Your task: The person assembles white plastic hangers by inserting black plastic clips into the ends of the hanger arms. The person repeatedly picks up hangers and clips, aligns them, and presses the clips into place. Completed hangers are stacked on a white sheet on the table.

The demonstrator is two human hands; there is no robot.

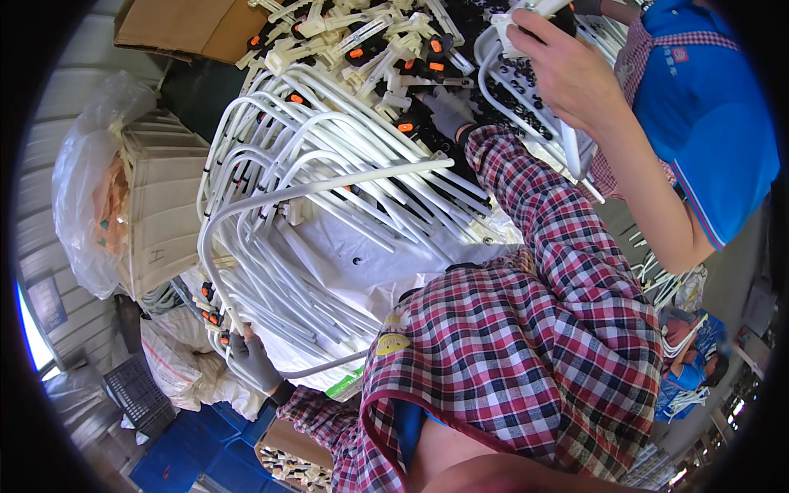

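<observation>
Nearest, at the bench's [382, 283] near left corner, the gloved left hand [256, 361] has its fingers curled around the lower end of a white bent tube [320, 188]. The tube rises along the left edge, bends, and runs over the other tubes toward the right edge, its flattened free end near the right forearm. Just beside the left hand are black fittings with orange tabs [211, 316].

Across the middle of the bench lies a stack of white tubes [329, 140], bends mostly toward the left edge.

Beyond it, the gloved right hand [450, 113] reaches into the heap of cream plastic parts [362, 37] and black pieces at the far edge. Its fingertips are small and partly lost against the dark pieces, so I cannot tell whether they hold anything.

By the far right corner, a co-worker's bare hand [567, 78] is at a white piece.

The step in hand looks like choosing a part from the heap while the tube is steadied. The next move seems to call for a sure pinch on one piece, without snagging its neighbours, and a steady left grip.
</observation>
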